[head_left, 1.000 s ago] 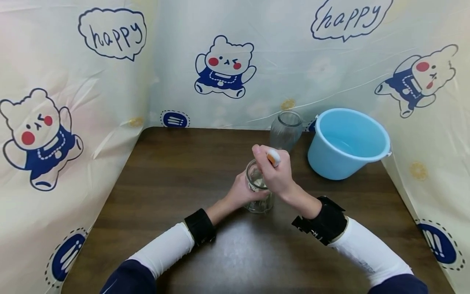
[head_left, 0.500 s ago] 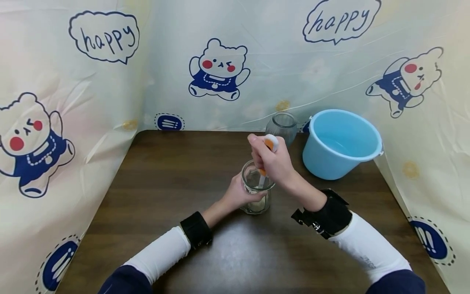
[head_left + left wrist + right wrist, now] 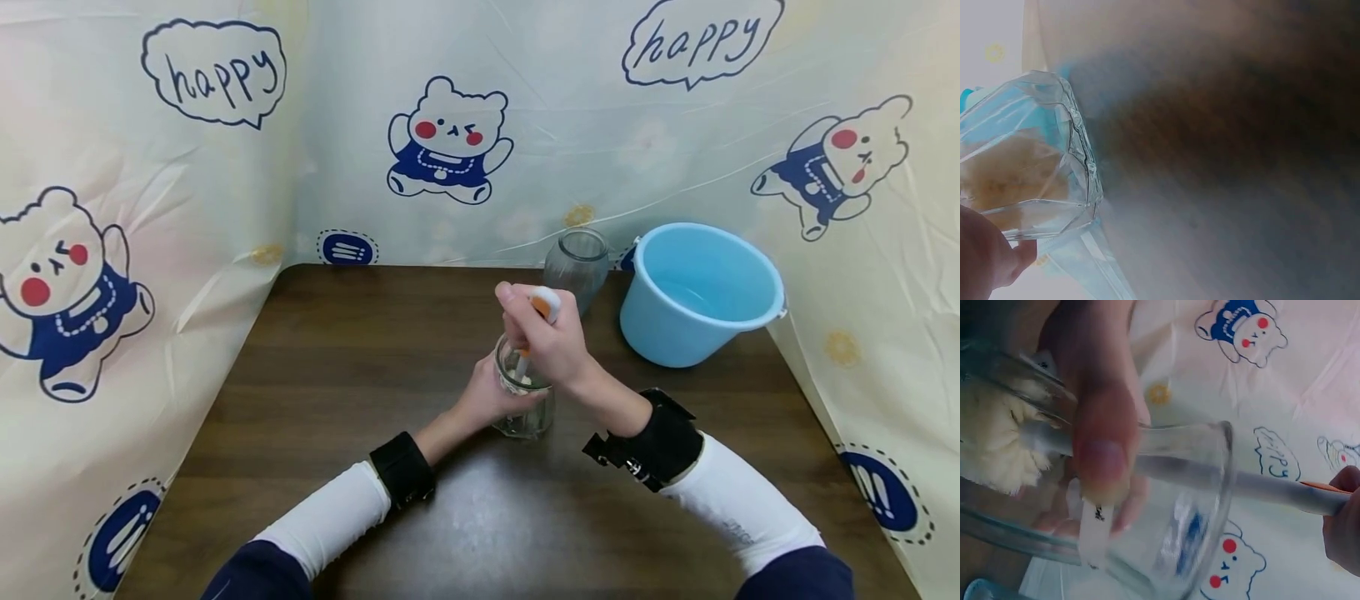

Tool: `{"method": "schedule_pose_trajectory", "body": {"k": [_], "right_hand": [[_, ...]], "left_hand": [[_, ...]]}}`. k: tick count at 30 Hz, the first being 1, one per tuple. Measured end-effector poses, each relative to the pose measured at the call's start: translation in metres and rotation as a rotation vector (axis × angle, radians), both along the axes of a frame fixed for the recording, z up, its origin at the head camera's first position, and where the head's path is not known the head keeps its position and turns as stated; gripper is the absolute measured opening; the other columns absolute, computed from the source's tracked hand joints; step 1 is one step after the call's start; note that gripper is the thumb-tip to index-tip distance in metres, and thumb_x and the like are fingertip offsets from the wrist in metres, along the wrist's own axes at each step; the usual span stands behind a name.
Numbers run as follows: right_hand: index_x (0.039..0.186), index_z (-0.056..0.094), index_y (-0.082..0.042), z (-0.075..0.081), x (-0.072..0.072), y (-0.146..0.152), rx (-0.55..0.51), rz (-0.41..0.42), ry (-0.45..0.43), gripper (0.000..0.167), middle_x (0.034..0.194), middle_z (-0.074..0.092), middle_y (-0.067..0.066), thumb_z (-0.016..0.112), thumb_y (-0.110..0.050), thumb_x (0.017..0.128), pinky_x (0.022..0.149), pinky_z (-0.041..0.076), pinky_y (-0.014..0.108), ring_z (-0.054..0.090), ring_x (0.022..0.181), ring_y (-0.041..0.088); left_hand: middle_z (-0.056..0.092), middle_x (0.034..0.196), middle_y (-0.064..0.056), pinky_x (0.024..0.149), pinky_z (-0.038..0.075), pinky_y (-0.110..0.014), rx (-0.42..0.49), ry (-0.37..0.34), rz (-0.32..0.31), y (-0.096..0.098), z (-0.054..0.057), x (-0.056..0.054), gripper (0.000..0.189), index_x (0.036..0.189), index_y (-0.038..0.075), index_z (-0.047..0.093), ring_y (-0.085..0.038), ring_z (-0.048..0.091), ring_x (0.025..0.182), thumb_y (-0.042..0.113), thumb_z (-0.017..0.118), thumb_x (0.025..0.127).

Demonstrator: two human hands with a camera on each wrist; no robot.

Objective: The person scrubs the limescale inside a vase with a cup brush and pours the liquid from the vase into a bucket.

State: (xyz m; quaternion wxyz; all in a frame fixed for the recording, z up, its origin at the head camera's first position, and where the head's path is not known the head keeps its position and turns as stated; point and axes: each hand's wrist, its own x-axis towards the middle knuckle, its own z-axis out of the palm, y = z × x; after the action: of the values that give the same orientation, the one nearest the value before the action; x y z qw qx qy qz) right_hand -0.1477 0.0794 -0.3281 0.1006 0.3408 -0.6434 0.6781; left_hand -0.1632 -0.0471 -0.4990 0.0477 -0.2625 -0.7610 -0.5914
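Note:
A clear glass jar [image 3: 525, 423] with a faceted base stands in front of the person, tilted slightly in the head view. My left hand [image 3: 491, 392] grips it round the neck, and the left thumb [image 3: 1107, 456] shows large in the right wrist view. My right hand [image 3: 553, 340] holds the white-and-orange handle [image 3: 545, 303] of a bottle brush in its fist. The brush's grey shaft [image 3: 1260, 487] runs through the jar's mouth. Its cream, fluffy head [image 3: 1000, 434] is down inside the glass. Through the jar's faceted base [image 3: 1082, 156] in the left wrist view, the brush head appears as a brownish blur.
Behind the right hand stands a second glass jar [image 3: 576, 265], partly hidden by that hand. A light-blue bucket [image 3: 675, 333] is at the back right of the brown wooden table [image 3: 360, 358]. Patterned cloth [image 3: 337, 150] hangs round the back and sides.
My right hand has risen with the brush, baring more of its handle and shaft above the rim, then lowered again and shifted left. My left hand keeps its grip on the jar.

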Motion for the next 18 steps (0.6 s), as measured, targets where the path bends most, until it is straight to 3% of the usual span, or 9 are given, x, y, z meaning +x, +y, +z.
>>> {"method": "schedule_pose_trajectory", "body": {"k": [4, 8, 11, 15, 18], "right_hand": [[0.059, 0.041, -0.004, 0.008, -0.004, 0.007, -0.004, 0.055, -0.125, 0.058, 0.051, 0.033, 0.005, 0.054, -0.035, 0.106, 0.041, 0.029, 0.031, 0.031, 0.041, 0.022], [0.060, 0.039, -0.003, 0.015, -0.009, 0.015, 0.051, 0.086, -0.189, 0.053, 0.051, 0.033, 0.005, 0.051, -0.026, 0.106, 0.042, 0.029, 0.032, 0.032, 0.043, 0.023], [0.060, 0.040, -0.003, 0.020, -0.012, 0.019, 0.075, 0.068, -0.169, 0.053, 0.051, 0.034, 0.006, 0.052, -0.027, 0.106, 0.042, 0.029, 0.033, 0.033, 0.044, 0.025], [0.059, 0.043, -0.004, 0.022, -0.013, 0.019, 0.057, 0.009, -0.079, 0.055, 0.050, 0.037, 0.007, 0.054, -0.032, 0.105, 0.041, 0.029, 0.033, 0.034, 0.043, 0.028], [0.059, 0.043, -0.002, 0.022, -0.010, 0.016, 0.044, -0.005, -0.028, 0.058, 0.050, 0.038, 0.008, 0.055, -0.035, 0.105, 0.041, 0.029, 0.031, 0.035, 0.042, 0.025]], "left_hand": [[0.067, 0.128, -0.013, 0.096, 0.057, -0.043, 0.032, -0.008, -0.033, -0.001, 0.000, 0.000, 0.077, 0.142, 0.005, 0.052, -0.029, 0.068, 0.111, 0.010, 0.091, 0.076], [0.068, 0.125, -0.013, 0.097, 0.055, -0.049, 0.039, 0.024, -0.035, 0.000, 0.000, -0.001, 0.072, 0.138, 0.006, 0.057, -0.038, 0.066, 0.112, 0.011, 0.091, 0.074], [0.069, 0.122, -0.012, 0.099, 0.054, -0.047, 0.036, 0.038, -0.026, 0.001, -0.001, -0.001, 0.069, 0.134, 0.006, 0.059, -0.037, 0.066, 0.113, 0.012, 0.091, 0.073], [0.070, 0.122, -0.011, 0.100, 0.054, -0.040, 0.027, 0.028, -0.010, 0.002, 0.000, -0.001, 0.070, 0.133, 0.006, 0.060, -0.028, 0.067, 0.114, 0.011, 0.092, 0.071], [0.069, 0.124, -0.015, 0.101, 0.054, -0.044, 0.025, 0.024, 0.005, 0.002, 0.003, -0.001, 0.074, 0.135, 0.002, 0.059, -0.032, 0.067, 0.114, 0.008, 0.092, 0.069]]}}
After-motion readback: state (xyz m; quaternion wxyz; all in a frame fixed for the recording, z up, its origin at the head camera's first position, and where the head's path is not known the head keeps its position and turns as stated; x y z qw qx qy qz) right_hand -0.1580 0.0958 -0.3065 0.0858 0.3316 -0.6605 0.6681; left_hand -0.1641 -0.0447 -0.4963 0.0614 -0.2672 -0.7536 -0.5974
